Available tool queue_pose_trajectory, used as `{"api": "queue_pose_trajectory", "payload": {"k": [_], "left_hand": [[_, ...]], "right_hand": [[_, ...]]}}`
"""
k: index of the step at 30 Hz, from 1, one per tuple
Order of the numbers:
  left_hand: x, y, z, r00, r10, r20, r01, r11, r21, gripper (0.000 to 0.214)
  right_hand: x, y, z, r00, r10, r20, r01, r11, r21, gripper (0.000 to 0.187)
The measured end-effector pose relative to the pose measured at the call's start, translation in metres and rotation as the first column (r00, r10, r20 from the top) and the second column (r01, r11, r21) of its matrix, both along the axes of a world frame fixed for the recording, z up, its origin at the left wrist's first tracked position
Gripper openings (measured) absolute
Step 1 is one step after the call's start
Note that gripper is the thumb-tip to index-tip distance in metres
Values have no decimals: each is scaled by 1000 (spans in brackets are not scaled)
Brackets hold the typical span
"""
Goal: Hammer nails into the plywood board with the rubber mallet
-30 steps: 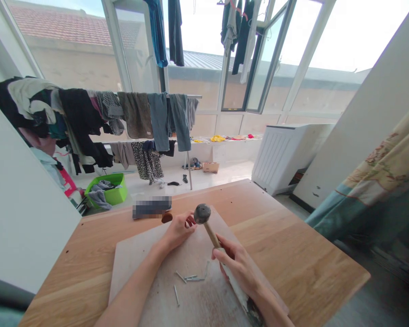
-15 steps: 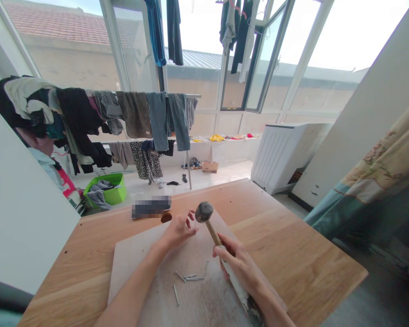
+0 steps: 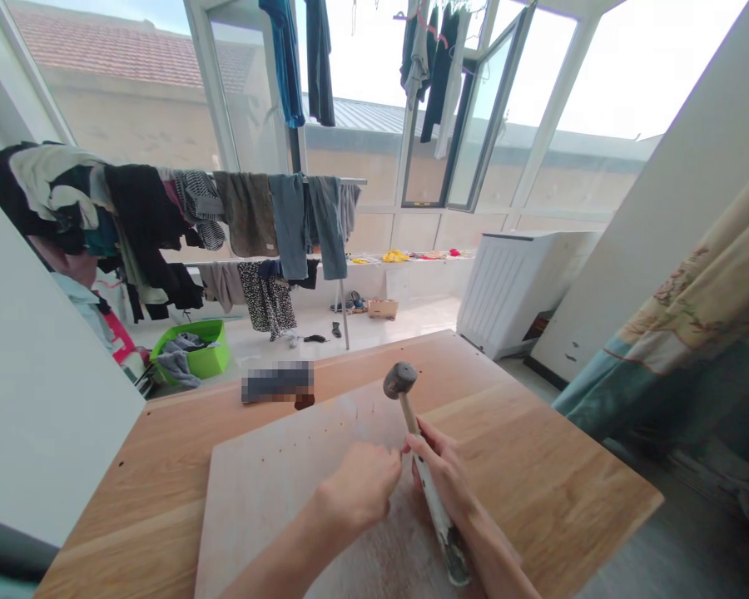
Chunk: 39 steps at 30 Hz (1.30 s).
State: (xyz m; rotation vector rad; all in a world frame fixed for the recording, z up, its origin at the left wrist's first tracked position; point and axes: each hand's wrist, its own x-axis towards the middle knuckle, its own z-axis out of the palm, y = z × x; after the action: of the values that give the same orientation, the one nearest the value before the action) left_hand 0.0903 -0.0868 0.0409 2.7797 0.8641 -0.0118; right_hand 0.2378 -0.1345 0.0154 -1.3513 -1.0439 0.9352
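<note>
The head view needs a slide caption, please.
Right hand grips a hammer beside the left hand over a wooden board.

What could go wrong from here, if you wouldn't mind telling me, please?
The right hand holds the hammer close to the left hand, so a swing might hit its fingers. An upright nail stands near the hammer's head in this view; a bump might tilt it. The board lies on the table with nothing visibly fixing it, so it might slide.

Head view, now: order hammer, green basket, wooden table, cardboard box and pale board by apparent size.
1. Wooden table
2. Pale board
3. Hammer and green basket: too alike to rank; hammer is longer, basket is broader
4. Cardboard box
</note>
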Motion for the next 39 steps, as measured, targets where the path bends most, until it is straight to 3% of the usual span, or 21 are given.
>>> {"api": "queue_pose_trajectory", "payload": {"k": [3, 7, 10, 13, 16, 31, 35, 39], "left_hand": [[-6, 8, 4, 999, -35, 17, 35, 999, -15, 31], [-31, 38, 6, 960, -34, 277, 85, 981, -176, 16], [-55, 64, -6, 847, 168, 504, 4, 947, -322, 15], [-73, 81, -22, 668, 412, 619, -166, 894, -416, 13], [-78, 85, -31, 565, 480, 671, -220, 872, -438, 16], [-74, 80, -32, 679, 393, 620, -185, 909, -373, 14], [-74, 79, -32, 683, 382, 622, -196, 917, -347, 14], [-75, 79, -33, 678, 399, 618, -197, 908, -369, 14]], "right_hand": [[-3, -1, 4, 1000, 16, -2, -16, 1000, -5, 29], [-6, 0, 7, 1000, 25, -10, -25, 1000, -8, 26], [-6, 1, 6, 1000, 17, -13, -17, 1000, -2, 29], [-5, 1, 4, 999, 34, -17, -34, 999, -2, 30], [-4, -1, 4, 998, 52, -23, -53, 999, -7, 29], [-5, -1, 7, 999, 41, -6, -41, 999, -31, 27], [-7, -1, 6, 996, 85, -19, -85, 996, -7, 24], [-15, -4, 17, 985, 168, -29, -167, 986, 9, 24]]}}
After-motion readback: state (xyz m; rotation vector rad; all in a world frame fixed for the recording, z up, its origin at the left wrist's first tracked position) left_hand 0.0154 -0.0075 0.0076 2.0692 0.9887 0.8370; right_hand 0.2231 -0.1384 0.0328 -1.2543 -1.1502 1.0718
